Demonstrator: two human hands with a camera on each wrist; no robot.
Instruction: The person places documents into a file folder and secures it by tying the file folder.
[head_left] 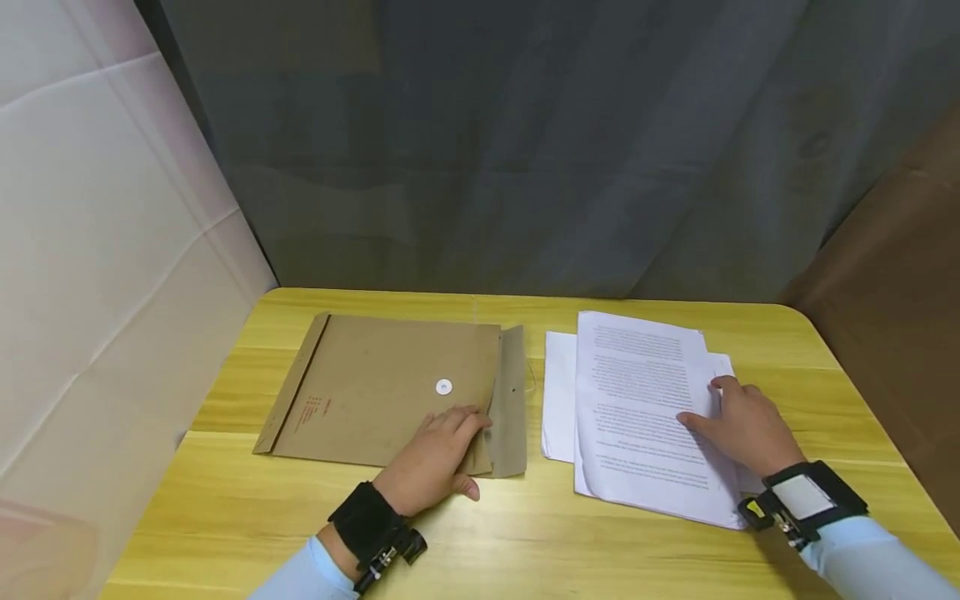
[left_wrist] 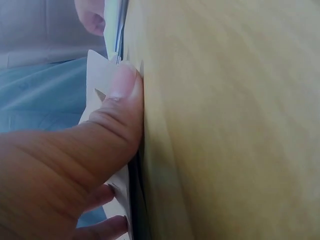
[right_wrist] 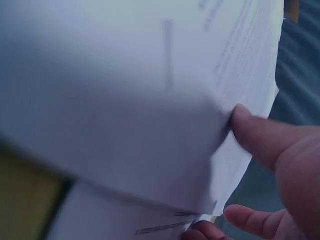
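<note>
A brown kraft envelope (head_left: pixel 375 392) lies flat on the left half of the yellow table (head_left: pixel 525 542), its flap open toward the right. My left hand (head_left: pixel 435 458) is at the envelope's near right corner. Its fingers lie on top by the mouth and its thumb (left_wrist: pixel 122 105) presses against the near edge, pinching it. A loose stack of white printed sheets (head_left: pixel 637 408) lies on the right half. My right hand (head_left: pixel 738 421) holds the stack's right side. In the right wrist view the thumb (right_wrist: pixel 260 135) sits on the sheets (right_wrist: pixel 125 100) with fingers (right_wrist: pixel 245 220) curled beneath.
A grey curtain (head_left: pixel 525 150) hangs behind the table. White fabric (head_left: pixel 97 250) closes off the left side and a brown panel (head_left: pixel 892 250) the right. Bare wood shows along the table's near edge and between envelope and paper stack.
</note>
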